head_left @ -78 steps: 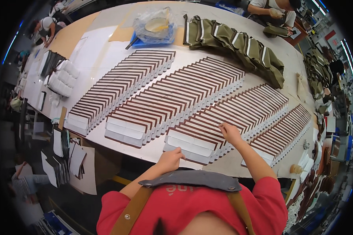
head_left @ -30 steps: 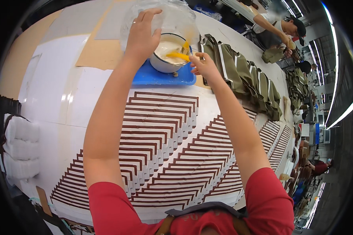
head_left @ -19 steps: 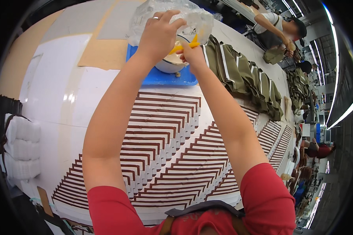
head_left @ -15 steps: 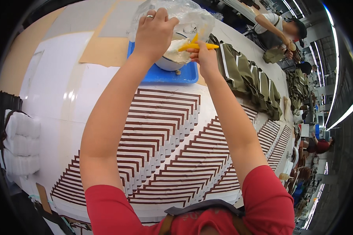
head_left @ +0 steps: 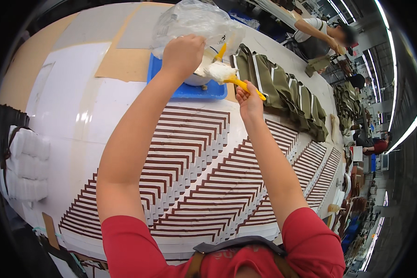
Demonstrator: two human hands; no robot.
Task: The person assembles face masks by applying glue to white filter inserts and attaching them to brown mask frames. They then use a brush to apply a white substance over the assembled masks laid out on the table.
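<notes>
My right hand (head_left: 250, 103) is closed around the yellow handle of a brush-like tool (head_left: 240, 84), its head thickly coated in white paste (head_left: 219, 72). The loaded head is at the right side of a white bowl (head_left: 197, 80), which stands in a blue tray (head_left: 185, 92). At the bowl's far side my left hand (head_left: 184, 54) has curled fingers gripping a clear plastic bag (head_left: 187, 21); the fingertips are partly hidden. A second yellow handle (head_left: 221, 52) sticks up by the bowl. My left wrist and the paste cover much of the bowl's inside.
Rows of overlapping white pieces with brown edges (head_left: 185, 153) cover the table's near middle. Olive-green fabric pieces with white strips (head_left: 282, 88) lie to the right. Wrapped white bundles (head_left: 28, 162) stand at the left edge. A person (head_left: 317, 37) works at the far right.
My right hand has drawn the tool nearer and to the right, bringing its paste-covered head up out of the bowl. My left hand and the bag have come lower.
</notes>
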